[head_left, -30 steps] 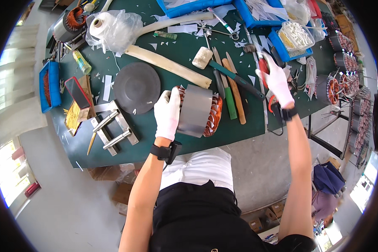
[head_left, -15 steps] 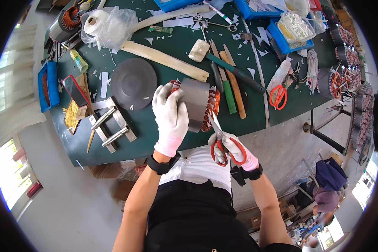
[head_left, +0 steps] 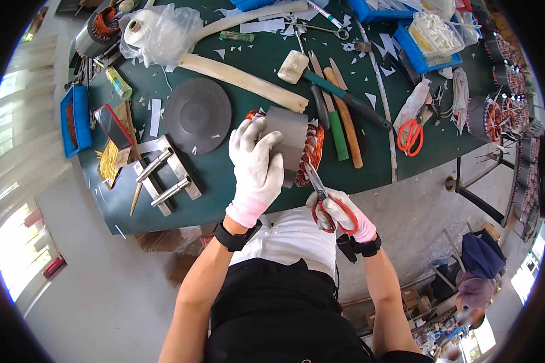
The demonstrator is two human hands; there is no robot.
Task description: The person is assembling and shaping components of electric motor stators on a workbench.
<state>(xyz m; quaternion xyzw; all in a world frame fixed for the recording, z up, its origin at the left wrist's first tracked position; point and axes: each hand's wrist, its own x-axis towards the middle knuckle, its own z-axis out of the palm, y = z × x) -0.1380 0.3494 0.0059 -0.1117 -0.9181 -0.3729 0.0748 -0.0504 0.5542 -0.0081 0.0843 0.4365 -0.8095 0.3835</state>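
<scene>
Since a second ago, my right hand (head_left: 344, 204) has come in from the right side of the bench (head_left: 357, 175), and it grips red-handled scissors (head_left: 318, 184) by the copper wire (head_left: 310, 158). That wire pokes from the grey metal ring (head_left: 289, 130), which lies sideways near the front edge. My left hand (head_left: 257, 166) lies on it, fingers bent; I can't tell how tightly. It looks heavy, hard and smooth, so I'd hold its grey sides; the wire could get hurt. One blue box (head_left: 83, 115) holds copper-coloured stuff; a blue tray (head_left: 442, 65) holds a tub of white bits.
</scene>
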